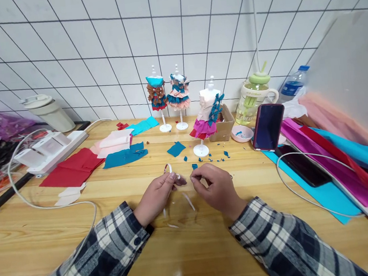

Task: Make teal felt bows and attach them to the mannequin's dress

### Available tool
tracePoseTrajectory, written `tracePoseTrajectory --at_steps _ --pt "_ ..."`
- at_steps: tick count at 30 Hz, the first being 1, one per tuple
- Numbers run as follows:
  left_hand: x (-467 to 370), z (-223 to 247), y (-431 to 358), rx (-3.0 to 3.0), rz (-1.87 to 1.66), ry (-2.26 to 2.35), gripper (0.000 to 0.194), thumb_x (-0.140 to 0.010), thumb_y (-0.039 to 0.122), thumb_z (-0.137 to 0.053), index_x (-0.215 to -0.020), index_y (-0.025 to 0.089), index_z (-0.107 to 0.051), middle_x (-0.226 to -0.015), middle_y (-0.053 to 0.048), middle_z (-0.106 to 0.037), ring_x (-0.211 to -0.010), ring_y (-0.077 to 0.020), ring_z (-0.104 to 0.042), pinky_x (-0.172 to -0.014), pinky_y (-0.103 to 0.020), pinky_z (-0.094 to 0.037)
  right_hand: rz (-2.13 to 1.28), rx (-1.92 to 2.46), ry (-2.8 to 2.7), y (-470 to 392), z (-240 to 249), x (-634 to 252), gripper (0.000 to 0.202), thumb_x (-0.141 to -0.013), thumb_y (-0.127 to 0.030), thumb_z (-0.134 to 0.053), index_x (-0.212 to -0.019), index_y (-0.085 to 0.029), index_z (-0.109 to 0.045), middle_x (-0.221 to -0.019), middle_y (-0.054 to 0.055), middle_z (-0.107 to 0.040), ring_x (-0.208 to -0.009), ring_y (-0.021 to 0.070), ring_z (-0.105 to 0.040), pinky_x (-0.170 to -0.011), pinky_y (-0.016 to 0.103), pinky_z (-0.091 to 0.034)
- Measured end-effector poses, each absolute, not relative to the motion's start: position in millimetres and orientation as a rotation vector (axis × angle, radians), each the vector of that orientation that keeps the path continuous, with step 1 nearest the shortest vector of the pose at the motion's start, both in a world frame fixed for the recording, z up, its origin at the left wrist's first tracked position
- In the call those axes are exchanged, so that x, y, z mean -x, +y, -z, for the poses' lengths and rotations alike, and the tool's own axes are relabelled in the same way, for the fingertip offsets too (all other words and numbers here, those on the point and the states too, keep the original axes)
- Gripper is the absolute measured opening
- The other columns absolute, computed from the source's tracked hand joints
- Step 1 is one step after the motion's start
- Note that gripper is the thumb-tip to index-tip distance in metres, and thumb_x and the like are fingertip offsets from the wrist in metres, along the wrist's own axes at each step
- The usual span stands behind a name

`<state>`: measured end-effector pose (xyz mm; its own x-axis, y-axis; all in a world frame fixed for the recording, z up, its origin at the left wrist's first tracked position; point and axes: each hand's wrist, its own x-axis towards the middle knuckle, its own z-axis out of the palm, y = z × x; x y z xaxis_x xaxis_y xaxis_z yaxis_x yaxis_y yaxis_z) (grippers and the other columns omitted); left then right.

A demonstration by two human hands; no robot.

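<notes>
Worktop (192,262): wooden. Clothed mannequin (204,124): stood towards the back edge. Left hand (157,195): white curved strip (170,168) is pinched, over the worktop's middle. Right hand (219,189): fingertips are pressed together; contents cannot be told. Strip: best steadied lightly, clear of teal scraps (194,166).

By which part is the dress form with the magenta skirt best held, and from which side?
Probably the bare white stem below the ruffled skirt, from the near side: the dress form stands upright, with a cardboard box behind it.
</notes>
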<state>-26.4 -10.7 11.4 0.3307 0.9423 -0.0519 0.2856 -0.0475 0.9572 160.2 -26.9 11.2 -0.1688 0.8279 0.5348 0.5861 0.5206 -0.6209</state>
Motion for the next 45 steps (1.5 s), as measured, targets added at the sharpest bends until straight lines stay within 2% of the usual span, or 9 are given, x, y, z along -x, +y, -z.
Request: tracePoseTrajectory --at_steps 3,9,14,21,25,30,33,40,45 --pt "25.3 -10.6 -11.9 -1.463 -0.827 1.147 0.037 -0.089 0.048 -0.041 -0.095 0.016 -0.06 -0.06 0.004 -0.046 -0.057 -0.0117 -0.042 -0.057 -0.024 -0.035 -0.357 1.181 -1.841 -28.2 -10.2 -158.4 0.008 -0.078 -0.017 -0.055 -0.079 -0.02 -0.062 -0.07 -0.001 -0.06 -0.064 0.0116 -0.052 -0.06 0.024 -0.038" --pt "30.6 -13.5 -13.7 -1.723 -0.859 1.271 0.031 -0.088 0.044 -0.044 -0.077 0.017 -0.055 -0.069 0.001 -0.052 -0.067 -0.0139 -0.046 -0.064 -0.024 -0.037 -0.488 1.227 -1.777 -20.2 -7.7 -161.7 0.006 -0.078 -0.019 -0.055 -0.077 -0.019 -0.06 -0.067 -0.002 -0.058 -0.056 0.0107 -0.048 -0.055 0.023 -0.038" --pt "37.3 -15.4 -10.4 -1.959 -0.872 1.482 0.03 -0.09 0.044 -0.041 -0.083 0.018 -0.057 -0.073 -0.001 -0.059 -0.069 -0.0169 -0.052 -0.066 -0.026 -0.038 -0.326 1.429 -2.01 -4.3 -7.3 -193.9 0.029 -0.082 -0.031 -0.057 -0.108 -0.018 -0.059 -0.089 0.005 -0.064 -0.084 0.0185 -0.056 -0.075 0.031 -0.042" --pt "39.4 -13.5 -5.5 -2.001 -0.863 1.537 0.034 -0.09 0.046 -0.038 -0.085 0.019 -0.058 -0.077 -0.003 -0.063 -0.074 -0.0191 -0.057 -0.068 -0.028 -0.041 -0.085 1.823 -2.228 -1.5 5.3 -218.2 0.02 -0.077 -0.036 -0.065 -0.078 -0.017 -0.056 -0.085 0.012 -0.062 -0.089 0.0259 -0.057 -0.075 0.037 -0.041" --pt "36.1 -12.5 -6.3 -1.895 -0.931 1.512 0.036 -0.089 0.046 -0.04 -0.088 0.017 -0.06 -0.086 -0.004 -0.067 -0.084 -0.0205 -0.059 -0.074 -0.028 -0.043 -0.493 1.724 -1.98 -7.8 -1.8 -195.2 0.009 -0.087 -0.025 -0.048 -0.081 -0.02 -0.044 -0.08 0.008 -0.065 -0.074 0.0193 -0.061 -0.067 0.031 -0.044" --pt "31.2 -12.6 -9.9 -1.916 -0.917 1.524 0.035 -0.089 0.047 -0.04 -0.084 0.018 -0.06 -0.08 -0.004 -0.066 -0.077 -0.0197 -0.06 -0.069 -0.027 -0.043 -1.717 1.22 -1.378 -33.9 -13.4 -149.7 0.013 -0.092 -0.036 -0.031 -0.09 -0.024 -0.033 -0.057 -0.006 -0.062 -0.033 0.0094 -0.047 -0.036 0.019 -0.036" --pt "30.1 -16.2 -12.3 -1.991 -0.876 1.551 0.035 -0.089 0.047 -0.039 -0.079 0.019 -0.057 -0.073 -0.003 -0.065 -0.069 -0.0187 -0.058 -0.064 -0.027 -0.042 -1.804 1.167 -1.175 -47.4 -11.1 -132.1 0.014 -0.089 -0.037 -0.035 -0.086 -0.023 -0.036 -0.044 -0.01 -0.054 -0.025 0.0079 -0.035 -0.028 0.017 -0.024" --pt "27.8 -19.5 -16.1 -2.064 -0.827 1.595 0.034 -0.09 0.046 -0.038 -0.078 0.02 -0.055 -0.069 -0.001 -0.063 -0.063 -0.018 -0.057 -0.061 -0.027 -0.041 -1.886 1.078 -1.159 -55.4 -0.5 -120.1 0.023 -0.089 -0.046 -0.035 -0.088 -0.023 -0.037 -0.042 -0.009 -0.054 -0.026 0.0088 -0.041 -0.029 0.016 -0.03" --pt "31.1 -14.3 -13.1 -2.042 -0.885 1.59 0.034 -0.09 0.046 -0.038 -0.079 0.019 -0.056 -0.072 -0.002 -0.064 -0.066 -0.018 -0.057 -0.062 -0.026 -0.041 -1.796 1.078 -1.1 -48.9 -0.1 -124.7 0.018 -0.086 -0.035 -0.043 -0.094 -0.024 -0.032 -0.064 -0.005 -0.065 -0.034 0.0086 -0.049 -0.036 0.019 -0.038"
